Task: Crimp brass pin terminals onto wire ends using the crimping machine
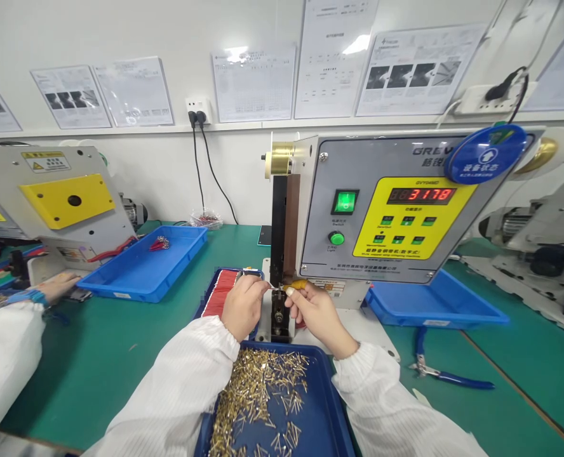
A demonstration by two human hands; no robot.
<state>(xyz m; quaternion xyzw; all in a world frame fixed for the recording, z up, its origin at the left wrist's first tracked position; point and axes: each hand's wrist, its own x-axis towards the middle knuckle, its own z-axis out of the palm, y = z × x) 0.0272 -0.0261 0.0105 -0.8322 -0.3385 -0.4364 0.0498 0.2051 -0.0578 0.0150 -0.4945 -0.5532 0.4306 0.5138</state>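
At the crimping machine (368, 216), both hands meet around the small black crimping die (278, 308). My left hand (244, 307) is closed in a pinch left of the die, on a thin wire (271, 287) whose end points toward it. From the right, my right hand (319, 314) reaches in with thumb and index finger pinched; a yellow cover (295, 285) is on a finger. What it grips is too small to make out. Red wires (220, 291) lie in a bundle beside my left hand. Below, a dark blue tray (327, 406) holds many small gold-coloured pins (258, 381).
Blue-handled pliers (446, 376) lie on the green table at right, before a blue tray (434, 308). Another blue tray (143, 273) with a few red-wired parts stands left. A co-worker's hand (53, 289) is at a second machine (63, 197).
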